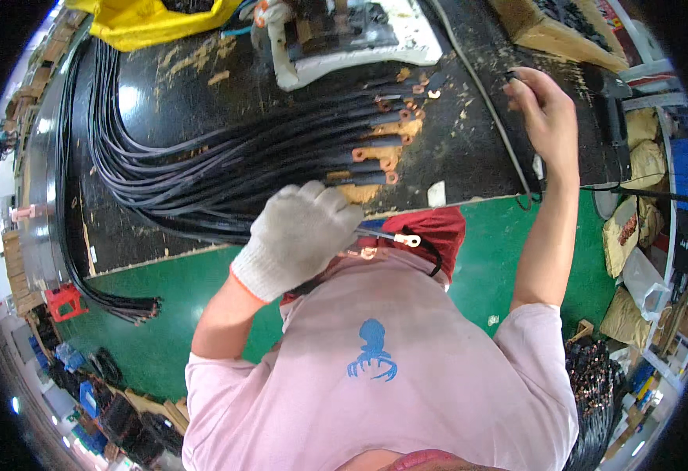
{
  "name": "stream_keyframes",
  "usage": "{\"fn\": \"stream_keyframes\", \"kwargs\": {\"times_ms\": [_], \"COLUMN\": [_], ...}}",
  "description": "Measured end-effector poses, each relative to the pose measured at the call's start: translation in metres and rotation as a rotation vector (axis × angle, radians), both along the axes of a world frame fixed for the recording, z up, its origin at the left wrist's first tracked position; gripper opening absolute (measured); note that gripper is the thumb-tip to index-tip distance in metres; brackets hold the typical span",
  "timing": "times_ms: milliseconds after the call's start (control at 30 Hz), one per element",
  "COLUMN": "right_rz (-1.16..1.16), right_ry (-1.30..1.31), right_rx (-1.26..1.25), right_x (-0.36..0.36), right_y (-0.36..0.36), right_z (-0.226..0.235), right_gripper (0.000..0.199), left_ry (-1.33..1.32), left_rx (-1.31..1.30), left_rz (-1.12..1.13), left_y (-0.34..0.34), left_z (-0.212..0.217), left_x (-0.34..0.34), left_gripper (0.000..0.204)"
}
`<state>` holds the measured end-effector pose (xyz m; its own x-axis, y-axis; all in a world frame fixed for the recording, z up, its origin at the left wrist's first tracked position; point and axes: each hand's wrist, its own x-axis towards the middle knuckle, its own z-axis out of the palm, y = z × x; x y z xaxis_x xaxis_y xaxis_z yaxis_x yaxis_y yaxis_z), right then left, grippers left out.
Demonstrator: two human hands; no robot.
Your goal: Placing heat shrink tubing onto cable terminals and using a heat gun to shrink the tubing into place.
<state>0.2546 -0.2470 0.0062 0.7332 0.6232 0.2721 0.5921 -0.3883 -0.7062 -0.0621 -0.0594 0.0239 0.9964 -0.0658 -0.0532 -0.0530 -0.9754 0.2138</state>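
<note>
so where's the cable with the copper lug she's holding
In the head view, the cable sits centre frame in the gloved left hand, just below the cable bundle.

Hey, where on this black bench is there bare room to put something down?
Bare bench lies between the yellow bag and the cable bundle, and between the copper lugs and the right hand. Cables crowd the middle by the gloved left hand.

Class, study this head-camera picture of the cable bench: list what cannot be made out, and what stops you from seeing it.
1. Head view: the cable inside the gloved left hand; the glove covers the grip.
2. Head view: what the bare right hand pinches; the dark piece at its fingertips is too small.
3. Head view: the yellow bag, cut off by the top edge.
4. Head view: the cardboard box, cut off at the top edge.
</note>
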Motion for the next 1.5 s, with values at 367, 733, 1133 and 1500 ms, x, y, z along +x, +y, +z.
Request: {"fn": "stream_keyframes", "kwargs": {"times_ms": [367,733,1133,1500], "right_rz": [0.245,0.371,0.474,0.363], "right_ry": [0.377,0.503,0.442,0.364], "right_rx": [0.211,0.244,0.023,0.089], "right_x": [-0.132,-0.156,-0.161,-0.159], "right_y": [-0.040,-0.019,0.011,0.009], "right_z": [-0.027,-0.038,-0.035,-0.040], "right_gripper": [0.031,0.027,0.029,0.034], "left_ry": [-0.381,-0.438,-0.404,-0.442], "left_rx": [-0.244,-0.388,-0.326,-0.339], "left_rz": [0.207,0.183,0.154,0.150], "left_y": [0.012,0.018,0.020,0.020], "left_z": [-0.031,-0.034,-0.038,-0.037], "left_x": [0.004,0.001,0.000,0.000], "left_gripper": [0.011,0.024,0.027,0.029]}}
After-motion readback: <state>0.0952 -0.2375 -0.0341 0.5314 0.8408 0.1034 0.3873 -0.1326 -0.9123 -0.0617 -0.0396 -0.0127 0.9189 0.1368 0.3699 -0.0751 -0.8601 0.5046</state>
